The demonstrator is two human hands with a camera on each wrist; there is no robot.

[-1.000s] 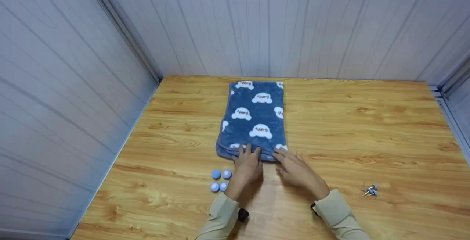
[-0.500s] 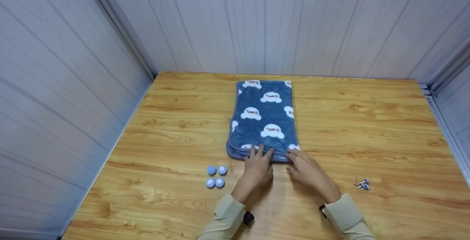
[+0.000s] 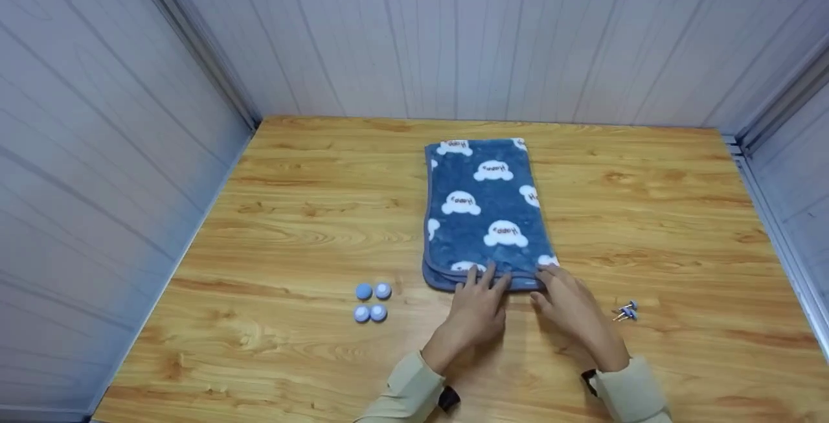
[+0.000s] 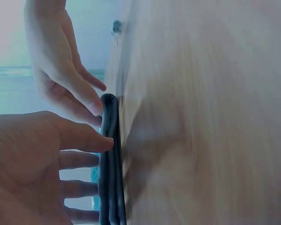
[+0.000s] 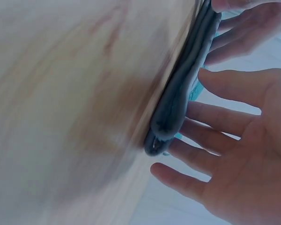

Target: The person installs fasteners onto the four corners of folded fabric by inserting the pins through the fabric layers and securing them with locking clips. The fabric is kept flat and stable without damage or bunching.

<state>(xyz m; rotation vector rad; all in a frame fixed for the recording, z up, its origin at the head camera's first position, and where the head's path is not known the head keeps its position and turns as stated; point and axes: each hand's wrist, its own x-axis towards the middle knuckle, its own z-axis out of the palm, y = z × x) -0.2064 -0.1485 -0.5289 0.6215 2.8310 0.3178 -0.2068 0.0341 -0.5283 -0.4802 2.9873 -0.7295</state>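
Observation:
A folded blue blanket (image 3: pixel 476 216) with white bear heads and lettering lies flat on the table, its layered near edge toward me. My left hand (image 3: pixel 476 309) rests on that edge with fingers spread and fairly straight. In the left wrist view, its thumb (image 4: pixel 96 140) touches the side of the folded layers. At the near right corner, my right hand (image 3: pixel 573 306) touches the blanket with extended fingertips. The right wrist view shows its fingers (image 5: pixel 206 136) spread along the rounded fold, the thumb close to the edge.
Several small round blue-and-white pieces (image 3: pixel 370 303) sit grouped left of my left hand. Right of my right hand lie a few small screw-like pieces (image 3: pixel 627 311) with blue heads. Pale panel walls (image 3: pixel 453 34) border the wooden table (image 3: pixel 311 216) at the back and sides.
The blanket has slid right across the table with both hands on its near edge, and is turned slightly. The small pieces appear further left as the head view shifts.

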